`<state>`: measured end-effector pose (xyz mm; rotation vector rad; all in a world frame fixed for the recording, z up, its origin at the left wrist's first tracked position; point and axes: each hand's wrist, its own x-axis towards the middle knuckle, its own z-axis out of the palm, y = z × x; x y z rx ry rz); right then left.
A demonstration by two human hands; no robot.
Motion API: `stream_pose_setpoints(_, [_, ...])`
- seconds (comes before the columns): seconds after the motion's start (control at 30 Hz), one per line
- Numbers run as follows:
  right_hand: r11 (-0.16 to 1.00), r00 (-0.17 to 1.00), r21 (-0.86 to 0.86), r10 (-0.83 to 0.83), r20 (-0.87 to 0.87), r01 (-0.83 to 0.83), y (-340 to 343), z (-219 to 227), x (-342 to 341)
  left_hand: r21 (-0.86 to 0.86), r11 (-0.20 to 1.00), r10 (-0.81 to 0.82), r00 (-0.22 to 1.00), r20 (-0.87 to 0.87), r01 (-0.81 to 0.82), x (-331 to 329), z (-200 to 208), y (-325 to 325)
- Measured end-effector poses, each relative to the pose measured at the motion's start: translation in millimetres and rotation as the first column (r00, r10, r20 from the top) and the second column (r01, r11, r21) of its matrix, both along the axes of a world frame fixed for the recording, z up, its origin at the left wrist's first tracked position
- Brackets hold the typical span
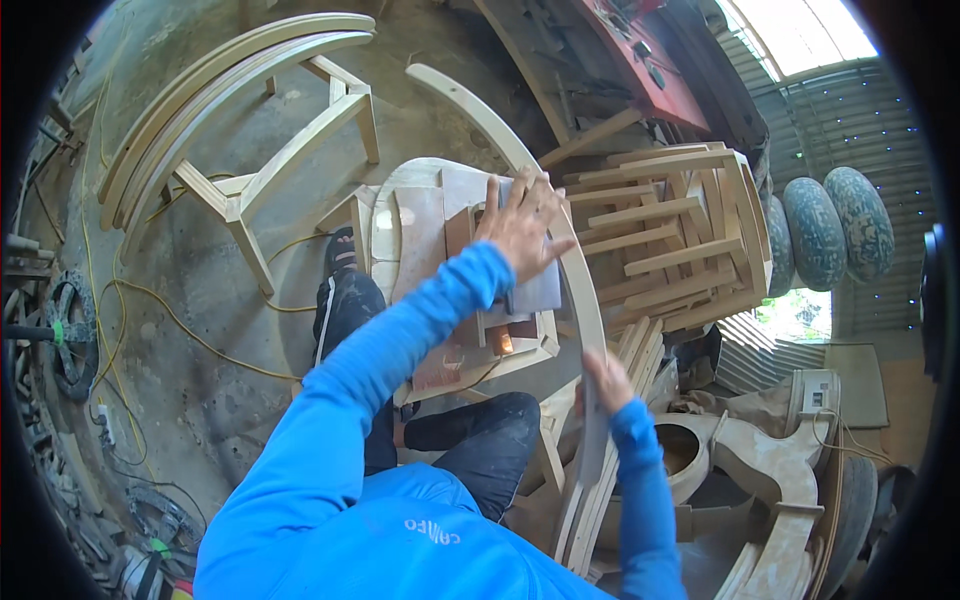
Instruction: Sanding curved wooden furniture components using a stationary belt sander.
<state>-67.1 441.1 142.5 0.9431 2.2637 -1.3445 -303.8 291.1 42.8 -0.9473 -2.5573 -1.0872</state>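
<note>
Nearest the body, the right hand (606,382), in a bright blue sleeve, is closed around the lower stretch of a long, curved, pale sanded wooden strip (590,310) that arcs upward past a bundle of similar bent wooden slats (600,470) leaning by the knee. The left hand (522,222) lies flat with fingers spread, pressing on that strip where it crosses a grey flat block (535,290), which sits on a small pale plywood work stand (420,215) with reddish-brown inner pieces. Right of it stands a stack of unfinished pale wooden chair frames (680,235). Further left, a bare wooden chair frame (290,150) with broad curved rails rests on the dusty concrete floor (200,280), crossed by a yellow cable (190,330). Three mottled grey-green rounded sacks (835,225) hang at far right.
</note>
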Motion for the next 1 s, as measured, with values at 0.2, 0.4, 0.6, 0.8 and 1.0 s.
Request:
stream_pose_setpoints(0.2, [0.952, 0.971, 0.207, 0.236, -0.031, -0.225, -3, -12, -170, 0.264, 0.964, -0.056, 0.998, 0.038, 0.044, 123, 17, -56])
stream_pose_setpoints(0.4, [0.922, 0.955, 0.351, 0.238, -0.176, -0.165, 11, -73, -118, 0.216, 0.973, -0.102, 0.992, 0.073, 0.085, 161, 19, -63])
stream_pose_setpoints(0.6, [0.993, 0.987, -0.063, -0.104, -0.121, 0.097, -30, -32, 144, 0.14, 0.98, -0.145, 0.989, -0.008, 0.144, 158, 37, -47])
stream_pose_setpoints(0.8, [0.838, 0.902, -0.338, -0.418, 0.109, 0.429, -74, 3, 373, -0.005, 0.953, -0.303, 0.948, -0.101, 0.304, 161, 29, 10])
stream_pose_setpoints(1.0, [0.791, 0.795, -0.186, -0.51, 0.329, 0.584, -43, 84, 460, -0.188, 0.844, -0.522, 0.85, -0.069, 0.503, 195, 42, 26])
